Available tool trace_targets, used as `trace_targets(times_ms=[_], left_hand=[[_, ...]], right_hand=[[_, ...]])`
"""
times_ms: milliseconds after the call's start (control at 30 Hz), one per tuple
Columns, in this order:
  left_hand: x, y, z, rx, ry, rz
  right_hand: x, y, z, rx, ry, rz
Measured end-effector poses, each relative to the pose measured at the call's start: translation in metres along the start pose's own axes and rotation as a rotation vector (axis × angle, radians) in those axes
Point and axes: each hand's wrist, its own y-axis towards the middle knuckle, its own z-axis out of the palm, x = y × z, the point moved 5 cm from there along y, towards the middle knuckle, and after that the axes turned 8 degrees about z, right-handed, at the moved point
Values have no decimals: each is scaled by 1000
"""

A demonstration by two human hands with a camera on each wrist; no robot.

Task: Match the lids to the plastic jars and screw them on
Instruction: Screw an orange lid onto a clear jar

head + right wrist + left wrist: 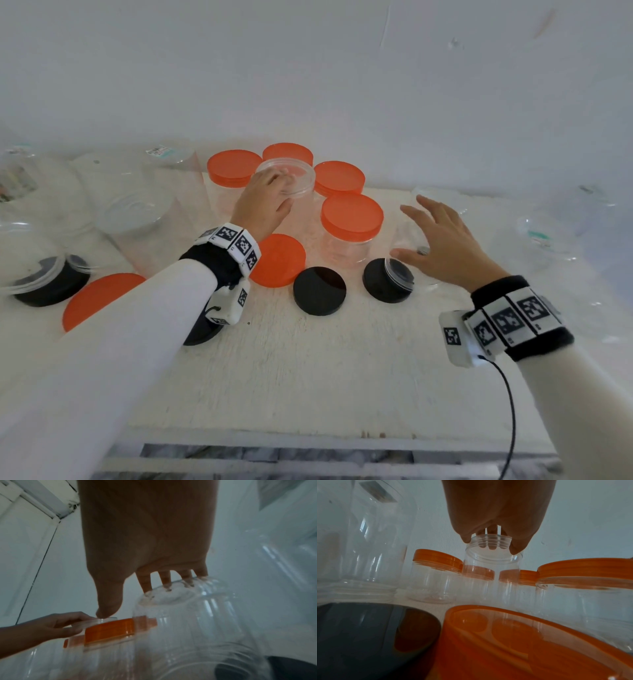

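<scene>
The open clear jar (286, 178) stands toward the far edge of the tabletop (308, 370), ringed by three jars capped in orange: one to its left (234, 168), one behind (287, 153), one to its right (339, 176). The left hand (263, 202) grips it at the threaded mouth, thumb outside and fingertips (491, 546) dipped inside the rim. A fourth orange-capped jar (351, 219) stands nearer, between the two hands. The right hand (442, 240) hovers with fingers spread, gripping nothing, above an upturned clear jar (197, 622) resting on a black lid (387, 281). Loose lids lie along the near side: an orange one (279, 260) by the left wrist, a black one (319, 290) beside it, another orange one (99, 298) leftward. Bigger clear jars (137, 205) crowd the left edge.
</scene>
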Motion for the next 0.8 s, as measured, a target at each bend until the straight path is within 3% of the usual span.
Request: trace_targets(times_ms=[133,300,600,700,800], left_hand=[[0,0,0,3,2,9],[0,0,0,15,9,0],[1,3,0,44,7,-28],[3,1,-1,103,-89,-93],[-2,-1,-9,120,-190,-73]], right_hand=[[-9,-3,10,123,-126,33],[-8,0,7,158,-213,27],[1,-6,-4,86,-255,-11],[3,-18,-8,80,-225,-36],[7,-30,-11,92,-159,-77]])
